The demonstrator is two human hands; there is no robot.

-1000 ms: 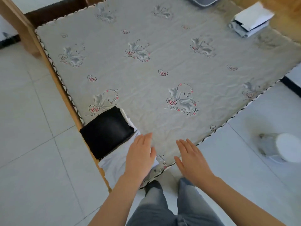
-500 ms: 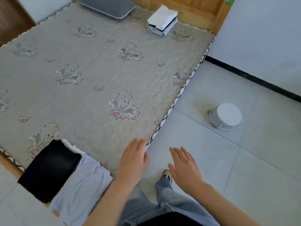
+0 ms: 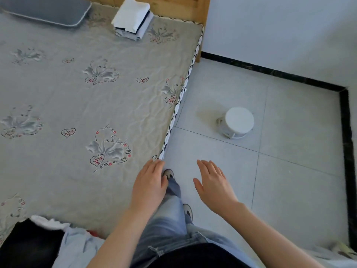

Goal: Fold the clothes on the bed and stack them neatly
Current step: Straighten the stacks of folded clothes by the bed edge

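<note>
Over bed (image 3: 77,105) edge, left hand (image 3: 149,187) flat, fingers straight, holding nothing; right hand (image 3: 213,182) spread over floor, empty. Folded stack (image 3: 133,19) far by pillow (image 3: 44,10); black garment (image 3: 29,246) bottom left.

floor (image 3: 289,190): pale tiles | wall (image 3: 280,29): white, black skirting | bed frame (image 3: 201,8): wood | daylight
</note>
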